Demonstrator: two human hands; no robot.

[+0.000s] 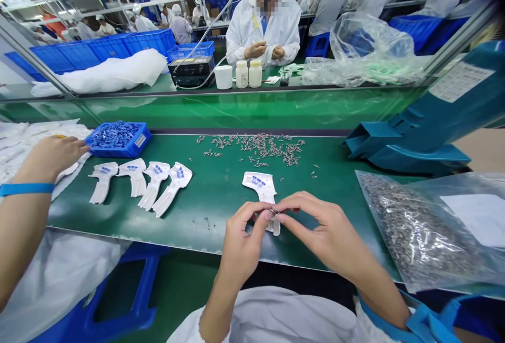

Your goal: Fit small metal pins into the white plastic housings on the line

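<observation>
Fingertips (265, 214) of both hands pinch tiny metal part (272, 212) against stem of white plastic piece (260, 188), blue print facing up. Left hand (240, 240) and right hand (327, 230) curve inward above green bench mat (221, 227). Loose metal parts (256, 148) lie beyond. Co-worker's hand (51, 159) rests just beside blue tray (118, 140).

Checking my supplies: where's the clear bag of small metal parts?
The clear bag of small metal parts lies at the head view's right, on the green bench, beside the right hand and below the teal plastic chute.
</observation>
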